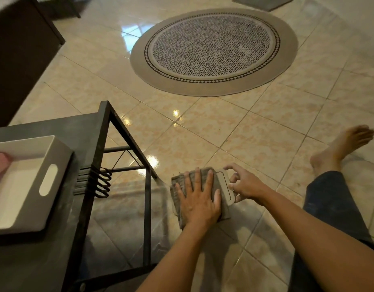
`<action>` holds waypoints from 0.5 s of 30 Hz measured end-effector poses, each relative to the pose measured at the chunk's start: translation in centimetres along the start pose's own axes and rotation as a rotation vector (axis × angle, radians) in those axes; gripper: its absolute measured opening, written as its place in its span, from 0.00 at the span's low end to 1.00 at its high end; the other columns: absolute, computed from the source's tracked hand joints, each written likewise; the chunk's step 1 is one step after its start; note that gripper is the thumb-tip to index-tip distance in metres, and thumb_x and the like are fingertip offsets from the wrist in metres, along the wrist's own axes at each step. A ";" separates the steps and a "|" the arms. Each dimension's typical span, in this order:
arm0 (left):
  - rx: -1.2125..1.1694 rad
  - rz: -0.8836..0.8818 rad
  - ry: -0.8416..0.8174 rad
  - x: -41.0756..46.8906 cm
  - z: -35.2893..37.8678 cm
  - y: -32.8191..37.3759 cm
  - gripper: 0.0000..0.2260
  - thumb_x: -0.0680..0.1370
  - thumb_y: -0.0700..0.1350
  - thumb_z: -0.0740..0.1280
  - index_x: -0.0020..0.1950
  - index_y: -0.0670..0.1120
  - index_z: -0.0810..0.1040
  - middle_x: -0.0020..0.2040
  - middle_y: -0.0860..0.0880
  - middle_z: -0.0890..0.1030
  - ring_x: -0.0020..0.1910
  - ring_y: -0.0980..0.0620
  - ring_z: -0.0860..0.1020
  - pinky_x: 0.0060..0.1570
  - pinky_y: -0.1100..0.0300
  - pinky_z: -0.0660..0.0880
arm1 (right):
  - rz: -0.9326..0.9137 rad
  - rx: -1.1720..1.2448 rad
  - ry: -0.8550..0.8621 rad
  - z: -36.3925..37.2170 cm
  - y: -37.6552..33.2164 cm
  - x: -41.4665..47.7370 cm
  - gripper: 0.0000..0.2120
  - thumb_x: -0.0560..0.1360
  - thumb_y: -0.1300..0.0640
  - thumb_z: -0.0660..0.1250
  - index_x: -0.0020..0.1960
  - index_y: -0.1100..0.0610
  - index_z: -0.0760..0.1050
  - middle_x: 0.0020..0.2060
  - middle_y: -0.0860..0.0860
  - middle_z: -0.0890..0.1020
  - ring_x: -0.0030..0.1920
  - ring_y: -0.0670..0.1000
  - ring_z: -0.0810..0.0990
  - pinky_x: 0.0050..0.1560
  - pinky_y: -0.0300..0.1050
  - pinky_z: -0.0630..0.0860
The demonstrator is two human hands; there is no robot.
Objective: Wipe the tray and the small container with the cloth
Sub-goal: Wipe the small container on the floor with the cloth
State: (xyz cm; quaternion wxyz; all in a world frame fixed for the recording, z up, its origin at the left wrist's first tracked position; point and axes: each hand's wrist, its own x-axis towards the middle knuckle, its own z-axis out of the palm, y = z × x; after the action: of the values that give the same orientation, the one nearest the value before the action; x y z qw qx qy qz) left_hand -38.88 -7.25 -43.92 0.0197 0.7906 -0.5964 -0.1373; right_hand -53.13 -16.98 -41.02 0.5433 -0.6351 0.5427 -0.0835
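Small pale container [225, 186] at lower centre, above the tiled floor [245, 127], mostly covered by a grey cloth [177, 186]. Left hand [197, 199] lying flat on the cloth, fingers spread, pressing it onto the container rather than gripping. Right hand [244, 183] just right of the container, fingers curled loosely around its uncovered edge, thumb and fingertips touching the rim, steadying it. White tray [55, 152] well to the left of the container, resting on a dark table [91, 127], with an oval handle slot in its near wall and something pink at its far left, too cropped to identify. Coiled black hooks [103, 183] hanging at the table's edge, between tray and container. Bare foot [342, 150] and dark trouser leg [333, 199] to the right of the container. Round patterned rug [213, 51] on the floor beyond the container, a grey mat [263, 2] farther still.
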 end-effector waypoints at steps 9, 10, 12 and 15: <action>-0.007 0.000 0.010 0.6 0.1 0.7 0.29 0.79 0.64 0.42 0.77 0.60 0.33 0.79 0.49 0.32 0.76 0.42 0.29 0.71 0.36 0.32 | 0.019 0.041 0.029 -1.9 0.9 0.5 0.25 0.75 0.71 0.63 0.65 0.47 0.71 0.38 0.55 0.76 0.35 0.53 0.80 0.35 0.55 0.85; -0.004 0.039 0.003 0.2 0.2 1.6 0.29 0.79 0.64 0.42 0.77 0.60 0.34 0.79 0.49 0.32 0.75 0.42 0.29 0.71 0.36 0.32 | 0.018 0.052 0.022 -2.1 0.9 0.5 0.24 0.76 0.71 0.64 0.65 0.47 0.71 0.39 0.55 0.75 0.34 0.52 0.79 0.35 0.54 0.84; -0.001 0.111 0.006 0.8 0.4 2.9 0.28 0.79 0.64 0.43 0.77 0.61 0.36 0.79 0.49 0.34 0.76 0.43 0.29 0.72 0.36 0.32 | 0.014 0.063 0.015 -2.1 1.0 0.6 0.24 0.76 0.70 0.64 0.64 0.47 0.71 0.39 0.55 0.75 0.34 0.51 0.78 0.35 0.53 0.84; -0.025 0.030 0.010 2.9 -0.2 1.9 0.28 0.79 0.64 0.42 0.75 0.62 0.33 0.80 0.49 0.36 0.76 0.42 0.32 0.72 0.36 0.34 | 0.017 0.078 0.019 -2.1 1.3 0.5 0.25 0.76 0.71 0.64 0.66 0.48 0.70 0.40 0.56 0.75 0.35 0.52 0.78 0.34 0.52 0.84</action>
State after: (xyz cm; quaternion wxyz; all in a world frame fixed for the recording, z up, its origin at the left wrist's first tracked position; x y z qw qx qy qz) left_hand -39.94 -10.57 -43.95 0.0346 0.7821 -0.6061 -0.1407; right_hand -55.15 -18.37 -41.41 0.5633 -0.6077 0.5496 -0.1059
